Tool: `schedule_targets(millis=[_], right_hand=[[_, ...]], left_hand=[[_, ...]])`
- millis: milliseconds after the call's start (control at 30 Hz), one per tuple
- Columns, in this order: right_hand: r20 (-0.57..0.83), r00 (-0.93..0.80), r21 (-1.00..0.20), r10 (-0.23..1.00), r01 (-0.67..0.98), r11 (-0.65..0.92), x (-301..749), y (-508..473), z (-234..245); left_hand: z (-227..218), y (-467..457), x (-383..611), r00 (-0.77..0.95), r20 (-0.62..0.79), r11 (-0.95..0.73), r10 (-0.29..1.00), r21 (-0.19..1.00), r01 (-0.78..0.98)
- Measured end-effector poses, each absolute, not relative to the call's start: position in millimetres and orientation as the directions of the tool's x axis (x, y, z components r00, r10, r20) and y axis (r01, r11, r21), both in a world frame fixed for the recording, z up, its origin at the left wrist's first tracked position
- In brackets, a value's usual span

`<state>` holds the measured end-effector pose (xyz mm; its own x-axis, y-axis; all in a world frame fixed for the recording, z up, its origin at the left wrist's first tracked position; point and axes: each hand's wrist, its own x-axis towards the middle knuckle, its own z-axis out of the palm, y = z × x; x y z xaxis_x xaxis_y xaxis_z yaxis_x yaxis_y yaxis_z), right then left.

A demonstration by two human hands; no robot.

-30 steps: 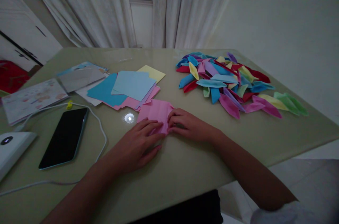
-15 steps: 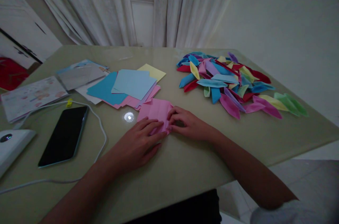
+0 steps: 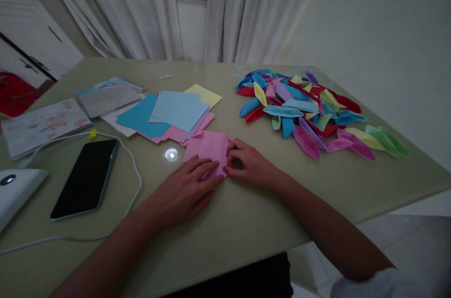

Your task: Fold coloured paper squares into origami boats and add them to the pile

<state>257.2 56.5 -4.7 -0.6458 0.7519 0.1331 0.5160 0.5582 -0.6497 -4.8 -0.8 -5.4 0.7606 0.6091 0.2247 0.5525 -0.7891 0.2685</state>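
A creased sheet of pink origami paper (image 3: pixel 208 145) lies on the table in front of me. My left hand (image 3: pixel 190 187) rests on its lower part, fingers stretched out flat, holding nothing. At the sheet's right edge, my right hand (image 3: pixel 249 164) is closed, thumb and index finger pinching the paper near its lower right corner. Those fingertips hide part of that edge. Just behind the sheet is a loose stack of coloured paper squares (image 3: pixel 179 110) in light blue, teal, pink and yellow.
A heap of folded paper pieces (image 3: pixel 292 105) spreads over the table's right rear. At left lie a phone (image 3: pixel 86 178), a white cable (image 3: pixel 139 173), a white device (image 3: pixel 21 190) and printed plastic packets (image 3: pixel 45 126). The table's front edge (image 3: pixel 243 268) is near my body.
My right hand's fingers have curled in slightly at the paper's right edge. My left hand stays on the sheet. The camera view has shifted a little.
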Motion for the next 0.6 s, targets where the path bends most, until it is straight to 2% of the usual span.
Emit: schedule_targets(millis=[600], right_hand=[[0.132, -0.669, -0.670, 0.731, 0.484, 0.563, 265.6, 62.9, -2.6]], left_hand=[[-7.7, -2.0, -4.7, 0.772, 0.203, -0.794, 0.602, 0.246, 0.555]])
